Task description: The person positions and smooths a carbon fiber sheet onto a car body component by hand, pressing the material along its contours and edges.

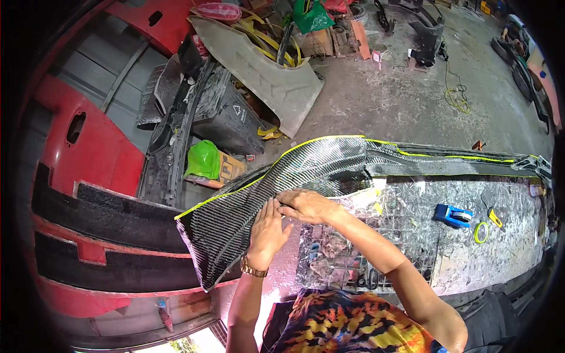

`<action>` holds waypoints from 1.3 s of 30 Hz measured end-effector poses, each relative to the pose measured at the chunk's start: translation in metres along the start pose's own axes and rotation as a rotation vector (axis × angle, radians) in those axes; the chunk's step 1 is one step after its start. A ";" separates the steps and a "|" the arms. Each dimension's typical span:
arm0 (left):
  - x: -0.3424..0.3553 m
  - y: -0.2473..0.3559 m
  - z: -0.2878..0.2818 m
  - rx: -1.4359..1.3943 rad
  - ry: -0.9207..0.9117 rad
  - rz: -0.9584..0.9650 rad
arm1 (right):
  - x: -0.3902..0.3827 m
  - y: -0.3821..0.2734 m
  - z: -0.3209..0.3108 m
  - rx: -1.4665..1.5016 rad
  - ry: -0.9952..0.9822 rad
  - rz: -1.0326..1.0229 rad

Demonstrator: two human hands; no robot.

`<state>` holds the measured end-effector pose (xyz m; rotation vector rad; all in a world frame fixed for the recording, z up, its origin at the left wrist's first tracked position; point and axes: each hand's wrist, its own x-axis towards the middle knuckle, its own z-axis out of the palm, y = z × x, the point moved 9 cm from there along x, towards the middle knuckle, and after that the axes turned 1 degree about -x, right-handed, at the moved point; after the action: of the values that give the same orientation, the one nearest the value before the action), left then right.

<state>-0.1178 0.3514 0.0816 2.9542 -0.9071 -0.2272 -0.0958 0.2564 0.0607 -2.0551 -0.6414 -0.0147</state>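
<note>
A black woven carbon-fibre cloth (321,165), edged along its far side with yellow-green tape (282,155), drapes over a long part. Its left end hangs past the table toward the lower left. My left hand (269,230) lies on the cloth, fingers stretched out and pointing away from me. Beside it my right hand (309,206) rests flat, its fingertips reaching left to meet the left fingers. Neither hand grasps anything that I can see. To the right, the long black part (453,166) continues along the table's far edge, also trimmed with yellow-green tape.
The stained worktable (406,247) bears a blue tape dispenser (452,216), a yellow-green tape roll (481,233), a yellow utility knife (495,218) and scissors (369,279). Red panels (100,147) stand left; a dark bin (226,115) and grey panel (259,65) stand beyond.
</note>
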 end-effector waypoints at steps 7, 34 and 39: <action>0.001 -0.003 0.005 0.031 0.041 0.074 | -0.035 0.041 -0.031 -0.078 -0.145 0.097; -0.079 -0.010 -0.036 0.235 0.174 -0.017 | -0.037 0.031 -0.030 -0.254 -0.205 0.034; -0.109 -0.025 -0.048 0.335 0.067 -0.063 | -0.041 0.036 -0.032 -0.281 -0.200 0.049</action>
<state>-0.1861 0.4328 0.1404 3.2743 -0.9259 0.0269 -0.1077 0.1986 0.0393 -2.3637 -0.7456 0.1380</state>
